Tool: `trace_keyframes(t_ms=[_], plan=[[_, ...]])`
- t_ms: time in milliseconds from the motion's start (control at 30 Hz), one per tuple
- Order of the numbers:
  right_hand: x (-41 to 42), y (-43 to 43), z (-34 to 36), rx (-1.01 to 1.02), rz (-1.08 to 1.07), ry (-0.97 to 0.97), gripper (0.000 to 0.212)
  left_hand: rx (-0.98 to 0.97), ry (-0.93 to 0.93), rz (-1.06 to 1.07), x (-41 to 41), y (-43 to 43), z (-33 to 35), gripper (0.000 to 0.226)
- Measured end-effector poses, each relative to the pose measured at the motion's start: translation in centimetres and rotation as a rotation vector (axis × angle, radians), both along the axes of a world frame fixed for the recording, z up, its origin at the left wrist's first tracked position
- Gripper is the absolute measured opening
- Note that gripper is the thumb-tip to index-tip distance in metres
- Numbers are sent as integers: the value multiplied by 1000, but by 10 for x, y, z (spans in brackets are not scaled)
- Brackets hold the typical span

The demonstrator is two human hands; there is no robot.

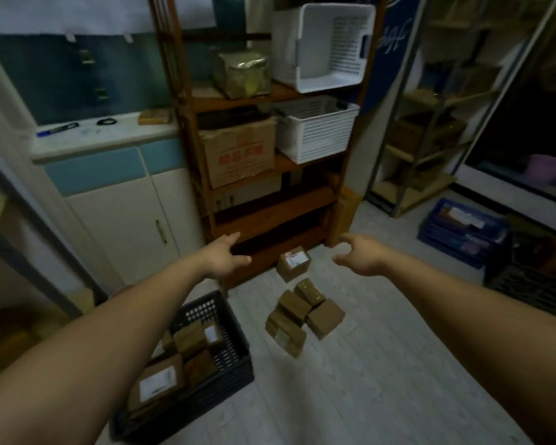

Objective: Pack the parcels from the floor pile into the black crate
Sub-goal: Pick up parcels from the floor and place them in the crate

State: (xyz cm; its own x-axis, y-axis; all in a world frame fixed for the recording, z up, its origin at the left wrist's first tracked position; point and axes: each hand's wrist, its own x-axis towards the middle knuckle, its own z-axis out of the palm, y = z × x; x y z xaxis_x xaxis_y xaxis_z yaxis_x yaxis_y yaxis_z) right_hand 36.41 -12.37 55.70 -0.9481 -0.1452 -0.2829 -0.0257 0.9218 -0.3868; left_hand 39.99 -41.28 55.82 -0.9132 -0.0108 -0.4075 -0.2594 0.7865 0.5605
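Parcels (302, 313) wrapped in brown tape lie in a small cluster on the pale floor (366, 380), just right of the black crate (235, 351), touching one another. One more labelled parcel (293, 263) sits apart, beyond the cluster and farther from the crate. Inside the crate lie several packed parcels (190, 342), with a larger flat one (158, 380) bearing a white label at its near end. Both bare arms reach forward above the crate and the pile. The left hand (223, 255) hangs beyond the crate's far rim, fingers straight and slightly apart, holding nothing. The right hand (358, 255) hovers right of the crate, past the cluster, fingers loosely curved and spread, also empty. Behind the crate stands a wooden shelf (270, 213) with a cardboard box (238, 152) and two white baskets (315, 130).
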Motion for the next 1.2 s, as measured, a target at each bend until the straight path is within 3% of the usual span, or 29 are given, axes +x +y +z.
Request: trace_keyframes(t_ms=[367, 667, 900, 1200], plan=[[-51, 196, -8, 32, -46, -66, 67, 66, -46, -53, -66, 202, -18, 74], [-139, 196, -43, 27, 27, -103, 71, 51, -94, 51, -144, 208, -54, 83], [-222, 216, -74, 110, 112, -205, 75, 179, -141, 214, -229, 212, -100, 77], [-339, 235, -132, 126, 269, -333, 73, 233, -234, 437, -267, 234, -157, 74]])
